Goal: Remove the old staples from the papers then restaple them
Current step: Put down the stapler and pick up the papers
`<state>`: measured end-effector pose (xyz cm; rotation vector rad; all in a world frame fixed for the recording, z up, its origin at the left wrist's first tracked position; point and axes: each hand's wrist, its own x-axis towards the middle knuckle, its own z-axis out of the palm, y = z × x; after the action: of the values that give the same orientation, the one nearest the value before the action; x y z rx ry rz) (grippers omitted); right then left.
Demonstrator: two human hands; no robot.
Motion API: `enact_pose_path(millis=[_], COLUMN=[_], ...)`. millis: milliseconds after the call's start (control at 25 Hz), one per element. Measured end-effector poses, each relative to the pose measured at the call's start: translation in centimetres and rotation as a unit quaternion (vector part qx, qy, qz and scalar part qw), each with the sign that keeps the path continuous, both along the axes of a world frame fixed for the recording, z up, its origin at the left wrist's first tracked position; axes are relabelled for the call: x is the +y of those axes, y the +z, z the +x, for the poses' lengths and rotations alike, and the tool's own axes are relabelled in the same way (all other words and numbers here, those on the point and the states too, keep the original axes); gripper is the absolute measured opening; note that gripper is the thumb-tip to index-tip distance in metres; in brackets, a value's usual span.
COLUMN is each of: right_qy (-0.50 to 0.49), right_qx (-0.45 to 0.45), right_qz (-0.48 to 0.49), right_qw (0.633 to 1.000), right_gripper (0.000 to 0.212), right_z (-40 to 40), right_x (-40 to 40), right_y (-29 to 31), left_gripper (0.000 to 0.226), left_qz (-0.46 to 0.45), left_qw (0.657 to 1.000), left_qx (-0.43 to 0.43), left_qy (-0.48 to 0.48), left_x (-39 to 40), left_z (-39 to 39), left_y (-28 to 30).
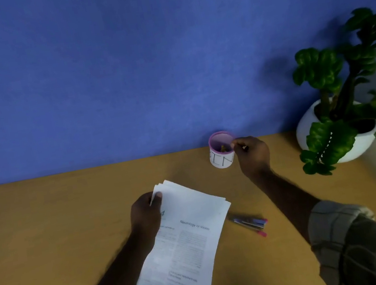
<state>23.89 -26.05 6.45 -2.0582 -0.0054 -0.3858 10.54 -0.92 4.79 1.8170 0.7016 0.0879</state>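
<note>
A stack of printed papers (pixel 188 237) lies slanted on the wooden desk (pixel 47 228), headed "Neurology of Vision". My left hand (pixel 145 215) pinches the stack's top left corner, thumb on top. My right hand (pixel 252 155) hovers at the rim of a small white cup with a purple rim (pixel 221 151) near the back of the desk. Its fingertips are pinched together over the cup's opening; whether a staple is between them is too small to see. Small brownish bits lie inside the cup.
A metal and pink tool, perhaps a staple remover or pens (pixel 249 224), lies just right of the papers. A green plant in a white pot (pixel 343 126) stands at the back right. A blue wall (pixel 119 66) rises behind the desk.
</note>
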Motion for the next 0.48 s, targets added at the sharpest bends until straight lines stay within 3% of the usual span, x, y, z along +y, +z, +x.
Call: enact_pose_path(millis=[320, 480], right_qy=[0.009, 0.01], right_qx=[0.007, 0.03], right_qz=[-0.168, -0.176], right_qw=[0.986, 0.984], right_gripper=[0.019, 0.025], right_z=[5.6, 6.0], right_x=[0.6, 0.4], right_y=[-0.7, -0.6], left_gripper=[0.029, 0.029], left_qz=[-0.022, -0.03], left_qw=[0.998, 0.998], left_qx=[0.014, 0.01], left_qy=[0.058, 0.057], left_x=[1.9, 2.0], left_z=[0.4, 0.4], left_y=[-1.6, -1.8])
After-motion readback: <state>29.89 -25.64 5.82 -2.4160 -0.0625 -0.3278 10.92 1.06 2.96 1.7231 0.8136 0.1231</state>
